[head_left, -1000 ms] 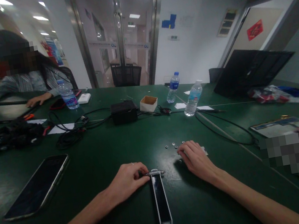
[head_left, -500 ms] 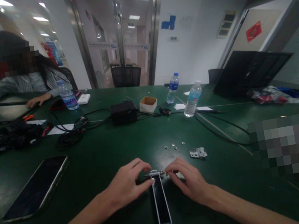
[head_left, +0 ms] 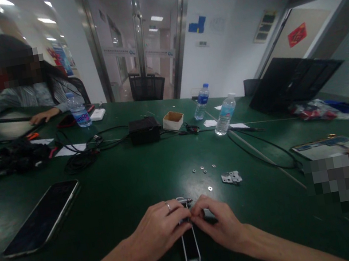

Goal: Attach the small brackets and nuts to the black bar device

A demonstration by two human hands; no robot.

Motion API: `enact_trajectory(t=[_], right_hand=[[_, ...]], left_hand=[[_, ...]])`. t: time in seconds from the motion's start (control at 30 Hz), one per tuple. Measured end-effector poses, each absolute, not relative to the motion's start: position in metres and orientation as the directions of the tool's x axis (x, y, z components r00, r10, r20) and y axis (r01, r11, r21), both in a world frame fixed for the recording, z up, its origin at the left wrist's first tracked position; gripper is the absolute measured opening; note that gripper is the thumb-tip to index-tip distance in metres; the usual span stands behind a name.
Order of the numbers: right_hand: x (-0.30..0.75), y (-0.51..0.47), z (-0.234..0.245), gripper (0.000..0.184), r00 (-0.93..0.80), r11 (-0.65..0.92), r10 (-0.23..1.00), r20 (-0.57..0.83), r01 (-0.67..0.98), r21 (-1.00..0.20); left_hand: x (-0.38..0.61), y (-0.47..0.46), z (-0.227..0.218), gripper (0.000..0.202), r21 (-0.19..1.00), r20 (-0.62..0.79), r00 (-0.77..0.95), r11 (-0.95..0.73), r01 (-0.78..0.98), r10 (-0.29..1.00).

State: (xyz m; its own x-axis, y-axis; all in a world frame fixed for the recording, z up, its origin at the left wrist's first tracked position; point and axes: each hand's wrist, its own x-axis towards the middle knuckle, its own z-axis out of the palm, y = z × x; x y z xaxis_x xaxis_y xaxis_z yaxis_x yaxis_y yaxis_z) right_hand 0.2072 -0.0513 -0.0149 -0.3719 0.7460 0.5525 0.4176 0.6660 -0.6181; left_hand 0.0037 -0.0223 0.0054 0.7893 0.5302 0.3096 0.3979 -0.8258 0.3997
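Observation:
A narrow metal channel piece (head_left: 191,249) lies lengthwise on the green table (head_left: 127,188), with a small bolt (head_left: 184,201) across its far end. My left hand (head_left: 160,231) and my right hand (head_left: 216,222) meet over that far end, fingers pinched together on the piece. A ring shows on the left hand. Several small washers (head_left: 203,170) and a small metal hinge (head_left: 232,177) lie just beyond the hands.
A phone (head_left: 41,217) lies face up at the left. Cables (head_left: 81,158), a black box (head_left: 144,130), a cardboard box (head_left: 173,121) and water bottles (head_left: 225,115) sit mid-table. A person sits at the far left. A laptop (head_left: 290,80) stands at the right.
My right hand came back from the washers by the hinge to the end of the channel piece. Both hands drew closer to me and now pinch together over it.

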Motion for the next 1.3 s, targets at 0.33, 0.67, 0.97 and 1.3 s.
enact_trajectory(t=[0.33,0.67,0.97,1.3], right_hand=[[0.207,-0.050,-0.008,0.010,-0.426,0.742,0.670,0.607,0.358,-0.567],[0.222,-0.030,-0.012,0.012,-0.386,0.639,0.750,0.537,0.633,-0.438],[0.222,-0.028,-0.011,0.014,-0.453,0.594,0.801,0.392,0.686,-0.421],[0.223,-0.028,-0.012,0.014,-0.456,0.586,0.807,0.374,0.693,-0.420]], left_hand=[[0.004,-0.021,0.013,0.014,0.352,0.334,0.777,-0.836,0.422,0.533],[-0.017,0.011,0.005,0.014,0.421,0.240,0.711,-0.731,0.537,0.661],[-0.018,0.012,0.006,0.016,0.495,0.117,0.718,-0.667,0.557,0.686],[-0.017,0.012,0.008,0.020,0.585,0.048,0.687,-0.578,0.569,0.725]])
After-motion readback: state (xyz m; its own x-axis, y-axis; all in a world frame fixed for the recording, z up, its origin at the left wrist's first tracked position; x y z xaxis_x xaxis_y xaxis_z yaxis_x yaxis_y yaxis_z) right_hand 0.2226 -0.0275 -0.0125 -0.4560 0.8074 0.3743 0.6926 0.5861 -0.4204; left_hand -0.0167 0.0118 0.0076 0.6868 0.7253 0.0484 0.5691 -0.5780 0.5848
